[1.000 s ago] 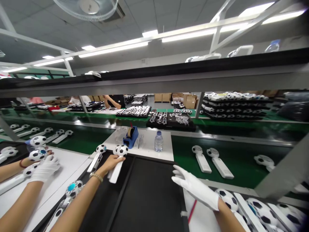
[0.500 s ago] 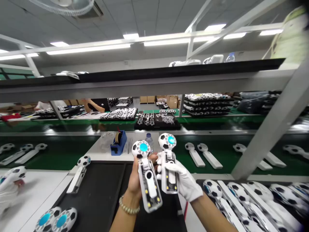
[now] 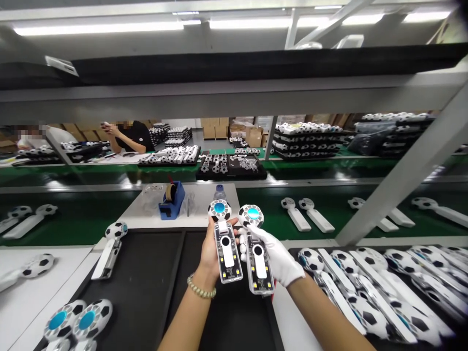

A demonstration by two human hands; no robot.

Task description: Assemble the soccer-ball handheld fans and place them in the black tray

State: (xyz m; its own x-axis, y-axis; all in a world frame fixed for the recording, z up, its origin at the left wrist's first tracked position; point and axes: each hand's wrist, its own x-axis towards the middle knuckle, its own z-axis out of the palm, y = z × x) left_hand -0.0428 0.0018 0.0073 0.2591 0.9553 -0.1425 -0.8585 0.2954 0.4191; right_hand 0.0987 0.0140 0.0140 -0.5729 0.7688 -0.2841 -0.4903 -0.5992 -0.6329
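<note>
The bare left hand (image 3: 209, 254) grasps the left football-headed device (image 3: 228, 253), and the gloved right hand (image 3: 280, 257) grips the right football-headed device (image 3: 259, 265), side by side above the black tray (image 3: 236, 321). Each seems held by its edges so the clear front, circuit board showing, is uncovered. Both round heads point far; the long axes run far to near, near ends slanting slightly right.
</note>
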